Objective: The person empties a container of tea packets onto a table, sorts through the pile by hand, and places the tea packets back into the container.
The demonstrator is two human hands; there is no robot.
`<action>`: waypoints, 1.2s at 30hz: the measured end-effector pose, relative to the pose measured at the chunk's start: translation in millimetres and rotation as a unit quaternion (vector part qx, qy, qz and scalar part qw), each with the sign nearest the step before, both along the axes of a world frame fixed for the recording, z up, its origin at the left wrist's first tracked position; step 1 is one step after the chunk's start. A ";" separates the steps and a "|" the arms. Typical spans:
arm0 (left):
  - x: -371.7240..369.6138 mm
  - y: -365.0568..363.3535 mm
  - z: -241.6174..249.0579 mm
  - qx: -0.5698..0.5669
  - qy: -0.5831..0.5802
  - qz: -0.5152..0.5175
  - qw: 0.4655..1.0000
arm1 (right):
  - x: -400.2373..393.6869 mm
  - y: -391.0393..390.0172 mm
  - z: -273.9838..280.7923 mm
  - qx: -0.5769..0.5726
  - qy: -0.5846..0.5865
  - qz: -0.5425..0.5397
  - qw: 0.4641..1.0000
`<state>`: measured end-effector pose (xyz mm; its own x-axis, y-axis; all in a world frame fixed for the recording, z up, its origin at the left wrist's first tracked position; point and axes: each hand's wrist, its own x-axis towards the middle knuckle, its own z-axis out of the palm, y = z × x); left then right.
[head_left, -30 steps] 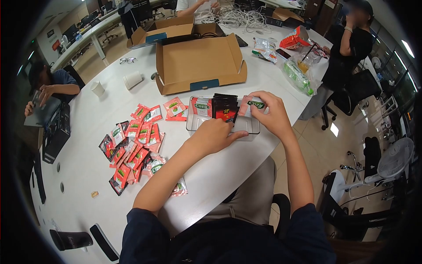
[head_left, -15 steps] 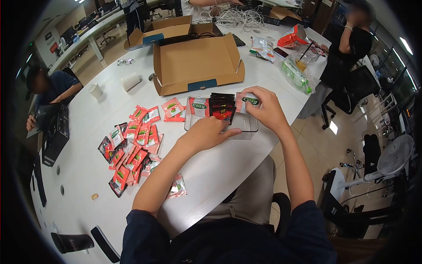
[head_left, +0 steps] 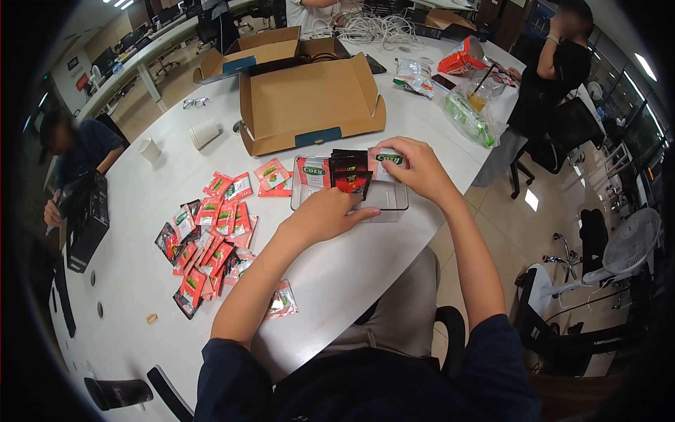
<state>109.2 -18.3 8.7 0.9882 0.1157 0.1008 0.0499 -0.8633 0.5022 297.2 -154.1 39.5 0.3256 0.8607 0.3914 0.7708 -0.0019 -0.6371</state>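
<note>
A clear plastic tray [head_left: 395, 197] lies near the table's front edge, with Cozy sachets [head_left: 309, 169] standing at its left end and black-and-red sachets [head_left: 349, 169] in its middle. My left hand [head_left: 325, 216] is at the tray's front wall, thumb along the rim and fingers against the base of the black sachets; its fingertips are partly hidden. Over the tray's right end, my right hand [head_left: 420, 167] pinches a pink-and-white Cozy sachet [head_left: 382, 163] upright. To the left is a loose pile of red, pink and black sachets [head_left: 209, 243].
An open cardboard box [head_left: 309, 98] stands behind the tray. Paper cups [head_left: 204, 133], eyeglasses [head_left: 195, 103] and a dark tumbler [head_left: 118, 394] are on the left. Snack bags [head_left: 460, 56] and a bagged drink [head_left: 476, 102] lie at the right. People sit and stand around the table.
The whole view has shifted slightly. Both hands keep nearly the same positions at the tray, and my right hand still holds the Cozy sachet at its right end.
</note>
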 end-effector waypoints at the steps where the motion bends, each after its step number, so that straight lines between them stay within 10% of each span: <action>1: 0.1 0.4 -0.4 -0.003 -0.004 -0.001 1.000 | 0.1 1.1 -2.2 0.008 -0.019 0.003 1.000; 18: -0.7 -1.2 9.4 0.012 0.060 -0.004 0.998 | -2.0 9.3 -15.3 0.068 -0.088 0.032 0.993; 24: -1.0 -2.1 6.5 0.010 0.046 -0.001 0.999 | -5.8 13.0 -12.8 0.034 0.055 0.042 0.997; 36: -0.7 1.7 0.7 0.008 0.041 -0.006 0.999 | -3.7 -3.7 -26.3 0.030 -0.087 -0.001 0.996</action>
